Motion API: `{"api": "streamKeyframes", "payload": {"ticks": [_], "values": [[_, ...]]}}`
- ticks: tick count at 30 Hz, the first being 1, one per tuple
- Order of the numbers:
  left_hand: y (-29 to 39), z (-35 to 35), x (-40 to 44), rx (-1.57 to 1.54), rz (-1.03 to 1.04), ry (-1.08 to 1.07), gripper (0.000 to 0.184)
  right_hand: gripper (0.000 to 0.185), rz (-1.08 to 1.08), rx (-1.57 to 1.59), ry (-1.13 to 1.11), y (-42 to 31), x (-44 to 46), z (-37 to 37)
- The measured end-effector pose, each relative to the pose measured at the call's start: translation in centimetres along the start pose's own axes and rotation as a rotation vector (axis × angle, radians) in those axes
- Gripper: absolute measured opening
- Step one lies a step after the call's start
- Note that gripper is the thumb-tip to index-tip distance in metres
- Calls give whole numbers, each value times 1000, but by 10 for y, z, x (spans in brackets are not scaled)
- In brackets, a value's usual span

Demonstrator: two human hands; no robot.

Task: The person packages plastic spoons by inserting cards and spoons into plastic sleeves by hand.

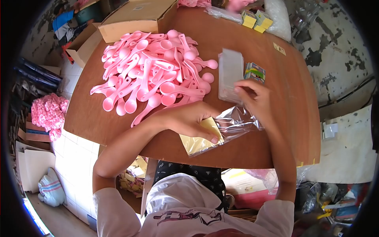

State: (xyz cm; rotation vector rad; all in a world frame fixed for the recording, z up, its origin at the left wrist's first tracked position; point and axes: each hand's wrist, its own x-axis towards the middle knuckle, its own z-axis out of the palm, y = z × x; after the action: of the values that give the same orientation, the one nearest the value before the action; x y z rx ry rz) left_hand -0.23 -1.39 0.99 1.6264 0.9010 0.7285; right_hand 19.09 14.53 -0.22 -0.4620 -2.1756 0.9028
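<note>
My left hand (189,122) is closed on a clear plastic bag (241,120) with a pale yellow card (193,144) inside it, held just above the table's near edge. The bag's clear end stretches right, under my right hand (254,96). That hand's fingers are bent together over the near end of a stack of clear plastic bags (231,69); what they pinch, if anything, I cannot make out. Beyond my left hand lies a large heap of pink measuring spoons (154,71). Right of the bag stack sits a small pile of printed cards (254,73).
A cardboard box (136,19) stands at the table's far left. Yellow card packs (254,19) and a clear wrapped roll (277,17) lie along the far edge. Pink bundles (49,112) are on the left, off the table. Another person (63,23) is at the upper left.
</note>
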Motion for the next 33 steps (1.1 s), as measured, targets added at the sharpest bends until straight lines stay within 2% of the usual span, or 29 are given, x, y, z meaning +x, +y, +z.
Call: {"api": "streamKeyframes", "payload": {"ticks": [1, 4, 6, 8, 9, 11, 14, 15, 16, 17, 19, 21, 24, 26, 29, 31, 33], "values": [[1, 0, 0, 12, 10, -34, 32, 17, -73, -99, -54, -2, 10, 8], [-9, 2, 2, 35, 78, -15, 32, 19, 7, -190, -148, -20, 38, 36], [-8, 2, 0, 46, 83, -11, 32, 20, -55, -195, -145, -7, 56, 56], [3, 1, -3, 1, -18, -9, 32, 20, -120, -199, -141, -8, 70, 70], [-1, 2, -2, 3, -18, -8, 32, 20, -44, -264, -198, -15, 76, 73], [-14, 5, 1, -16, 204, 128, 34, 21, 31, -329, -252, -18, 83, 77], [-12, 2, -1, 40, 178, 212, 33, 25, -6, -331, -219, -15, 86, 79], [-12, 1, 0, 45, 143, 249, 32, 26, 29, -302, -148, -15, 85, 76], [-16, 3, 2, 67, 255, 319, 32, 27, 65, -275, -77, -15, 83, 72], [-17, 3, 1, 64, 258, 316, 32, 27, 68, -280, -77, -11, 81, 67], [-8, 3, -2, 8, 79, 410, 32, 32, 69, 8, 112, -2, 75, 51], [-9, 5, 0, -49, 80, 440, 31, 25, 105, 44, 114, -2, 61, 25], [-11, 3, 0, 66, 18, 501, 33, 31, 107, 147, 231, -5, 42, -6], [-17, 4, 3, 94, 20, 518, 34, 43, 2, 344, 432, -14, 29, -20], [-16, 6, 4, 179, -8, 525, 36, 52, -33, 433, 530, -28, 14, -32], [-19, 8, 6, 272, 67, 579, 36, 48, -31, 466, 554, -33, 6, -27], [-18, 8, 7, 246, 73, 546, 35, 48, -35, 494, 468, -33, -1, -22]]}}
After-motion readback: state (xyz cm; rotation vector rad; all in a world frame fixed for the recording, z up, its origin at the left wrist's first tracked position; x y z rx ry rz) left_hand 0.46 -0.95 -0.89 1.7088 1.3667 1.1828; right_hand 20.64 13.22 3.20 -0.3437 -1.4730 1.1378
